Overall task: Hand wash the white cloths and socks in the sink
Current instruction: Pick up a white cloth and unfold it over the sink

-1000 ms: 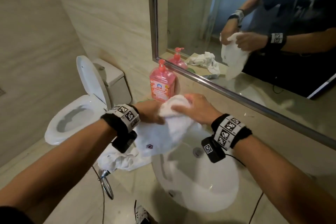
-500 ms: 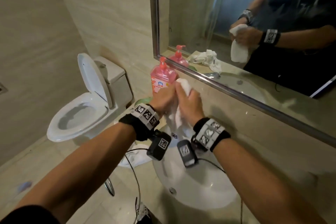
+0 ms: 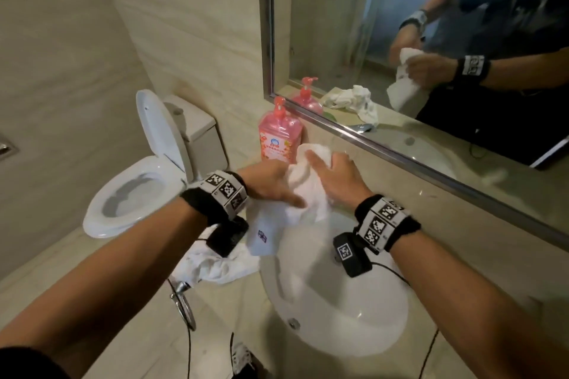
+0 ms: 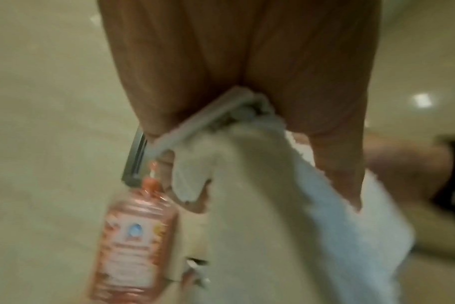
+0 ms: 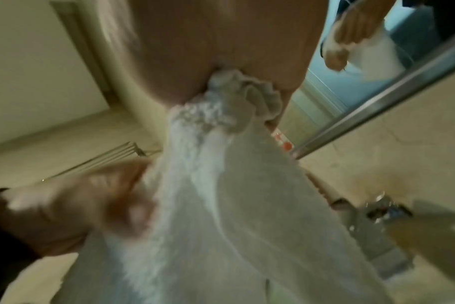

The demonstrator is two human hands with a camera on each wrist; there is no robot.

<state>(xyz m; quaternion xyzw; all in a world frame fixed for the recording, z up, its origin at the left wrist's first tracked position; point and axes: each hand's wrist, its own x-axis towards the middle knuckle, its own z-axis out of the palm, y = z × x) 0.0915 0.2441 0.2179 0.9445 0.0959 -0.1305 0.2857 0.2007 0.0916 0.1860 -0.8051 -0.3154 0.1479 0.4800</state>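
A white cloth [image 3: 303, 194] with a small dark logo hangs bunched between both hands above the far rim of the white sink [image 3: 354, 323]. My left hand [image 3: 271, 183] grips its left side; my right hand [image 3: 334, 177] grips the upper bunch. In the left wrist view the cloth [image 4: 260, 216] hangs down from the curled fingers [image 4: 333, 144]. In the right wrist view the cloth [image 5: 221, 195] is gathered in the palm, with the left hand [image 5: 73, 209] beside it. More white cloths and socks [image 3: 215, 266] lie piled on the counter left of the sink.
A pink soap pump bottle [image 3: 278, 135] stands on the counter just behind the hands, under the mirror [image 3: 431, 40]. A toilet [image 3: 147, 169] with raised lid stands to the left. A chrome ring [image 3: 181, 304] hangs at the counter's front edge. The tap [image 5: 387, 211] shows in the right wrist view.
The hands went from spread, to pressed together with the cloth bunched upright, to slightly apart again; the cloth now hangs lower over the sink's far rim.
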